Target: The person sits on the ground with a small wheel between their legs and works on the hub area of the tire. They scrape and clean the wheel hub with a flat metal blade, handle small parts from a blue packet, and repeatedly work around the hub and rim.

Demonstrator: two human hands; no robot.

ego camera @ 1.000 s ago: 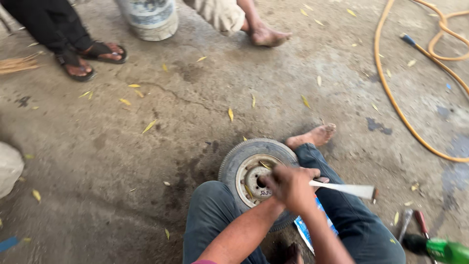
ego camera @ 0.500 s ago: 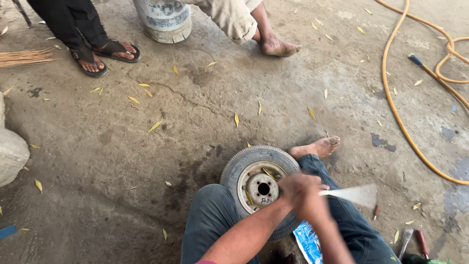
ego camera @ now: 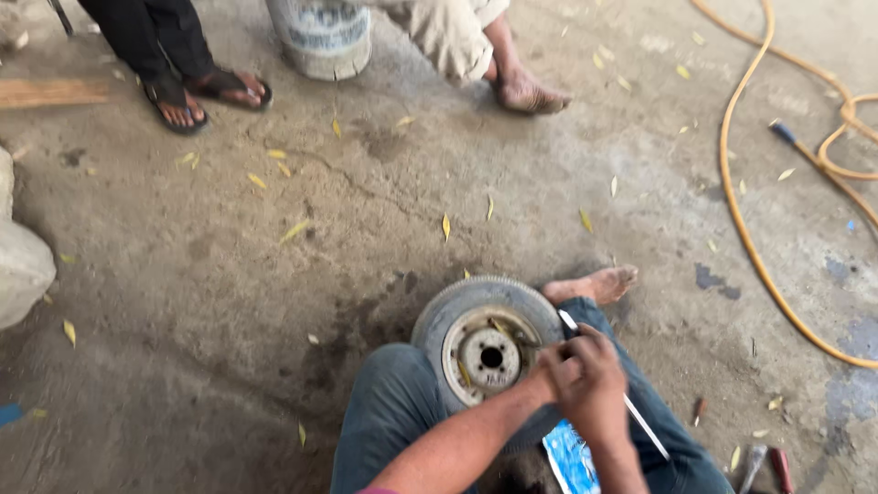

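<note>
A small wheel [ego camera: 487,352] — grey tyre around a rusty pale rim — lies on the concrete floor [ego camera: 274,302] near its lower edge, wedged between the person's two jeans-clad knees, with a bare foot [ego camera: 593,284] just beside its upper right. Both hands meet at the wheel's right side. The right hand [ego camera: 599,389] is closed around a long flat metal bar [ego camera: 640,423], whose tip touches the tyre at the rim edge while the rest slants down toward the lower right. The left hand [ego camera: 560,368] is pressed against the right one, fingers curled together; whether it grips the bar or only rests on the tyre cannot be told.

A blue printed packet [ego camera: 569,457] lies under the forearms. Well apart, an orange hose [ego camera: 759,229] loops along the floor's right edge. At the top edge stand a pale bucket [ego camera: 322,37], a pair of feet in black sandals [ego camera: 197,96] and another bare foot [ego camera: 530,91] — other people's. Yellow leaves dot the floor.
</note>
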